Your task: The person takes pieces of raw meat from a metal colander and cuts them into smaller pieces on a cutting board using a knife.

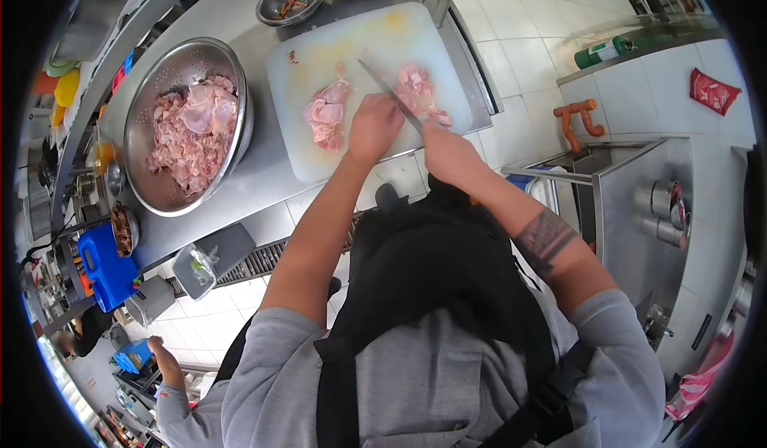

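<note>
My right hand is wrapped around the handle of a knife, its long blade slanting away to the upper left over a white cutting board. My left hand is curled in beside the blade; what its fingers hold, if anything, is hidden. Just past the knife, raw chicken pieces lie on the board's right side, with a small bit close to my right hand. Another raw chicken piece rests to the left of my left hand.
Left of the board stands a large steel colander heaped with raw chicken. Two metal bowls sit beyond the board, one with brownish-orange scraps. A blue jug is at the counter's left end. Another person's arm shows at lower left.
</note>
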`<state>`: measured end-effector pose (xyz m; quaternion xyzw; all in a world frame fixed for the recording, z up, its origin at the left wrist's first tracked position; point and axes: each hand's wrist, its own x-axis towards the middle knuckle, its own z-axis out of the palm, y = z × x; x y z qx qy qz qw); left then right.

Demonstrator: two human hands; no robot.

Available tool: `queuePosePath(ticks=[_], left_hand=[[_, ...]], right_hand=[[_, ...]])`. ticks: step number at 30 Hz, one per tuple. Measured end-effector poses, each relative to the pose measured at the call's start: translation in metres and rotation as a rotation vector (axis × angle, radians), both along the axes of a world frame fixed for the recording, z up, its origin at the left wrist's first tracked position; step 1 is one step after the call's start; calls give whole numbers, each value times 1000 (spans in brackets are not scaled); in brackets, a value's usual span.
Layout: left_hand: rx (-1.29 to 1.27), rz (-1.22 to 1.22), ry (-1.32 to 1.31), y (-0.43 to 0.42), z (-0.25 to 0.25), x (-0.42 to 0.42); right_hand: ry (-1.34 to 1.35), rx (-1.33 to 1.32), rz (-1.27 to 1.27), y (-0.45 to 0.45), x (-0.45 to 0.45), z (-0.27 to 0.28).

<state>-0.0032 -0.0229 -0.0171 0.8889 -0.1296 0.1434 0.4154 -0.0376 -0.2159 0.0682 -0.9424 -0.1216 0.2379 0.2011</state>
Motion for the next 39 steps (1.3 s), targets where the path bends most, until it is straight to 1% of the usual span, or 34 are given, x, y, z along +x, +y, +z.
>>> queuePosePath(ticks=[3,4,6,7,9,10,12,13,15,16,18,19,20,21,22,24,25,26,27,28,29,30,32,34,35,36,37,38,39], left_hand=[[-5,57,-35,-1,0,-2],[-7,57,-39,1,1,-2],[59,150,48,9,5,-3],[53,158,41,13,1,-1],[40,201,19,19,-5,0],[39,203,12,19,-3,4],[-78,252,-50,15,-2,9],[-82,252,-48,13,-4,11],[-235,258,91,14,-7,20],[-234,255,90,13,-1,20],[-401,132,374,13,11,18],[-398,131,375,14,9,19],[-381,216,321,14,7,19],[-365,299,267,14,5,19],[-364,296,270,14,4,22],[-36,229,0,15,2,37],[-39,233,-1,15,3,43],[-55,47,126,14,5,47],[-72,-142,256,13,6,46],[-78,-138,259,10,7,43],[-19,-218,248,5,9,38],[43,-299,236,0,13,33],[24,-252,208,-20,20,14],[18,-197,181,-38,19,1],[-12,-74,145,-46,16,-2],[-40,54,102,-50,10,-4],[-135,168,-9,-50,7,0],[-118,192,-19,-47,4,3],[-269,260,50,-40,8,5]], right_hand=[[-31,15,2,0,3,-6],[-35,13,3,-5,-3,-3],[-4,13,11,-27,-27,11],[-11,7,19,-36,-33,16],[92,-92,9,-51,-42,24],[85,-92,10,-53,-37,37],[48,-171,30,-61,-30,61],[50,-175,30,-67,-22,57],[-201,-217,-86,-77,6,33],[-202,-216,-89,-77,12,18],[-336,-204,20,-71,20,-7],[-331,-154,30,-60,13,-4],[-329,-151,29,-53,9,2],[-263,-155,61,-48,5,14],[-198,-160,92,-46,3,20],[-231,-145,44,-69,1,-4],[-261,-29,-56,-87,-1,-17],[-288,87,-154,-95,-4,-23],[-284,84,-149,-95,-10,-18],[44,229,-358,-94,-19,-5],[377,369,-566,-93,-29,2],[450,448,-657,-85,-42,-8],[480,558,-650,-55,-58,-21],[432,538,-644,-18,-55,-22],[417,620,-646,-3,-53,-32],[420,630,-625,15,-50,-28],[385,666,-606,34,-48,-19],[353,704,-583,49,-47,-13],[331,698,-566,61,-46,-13]])
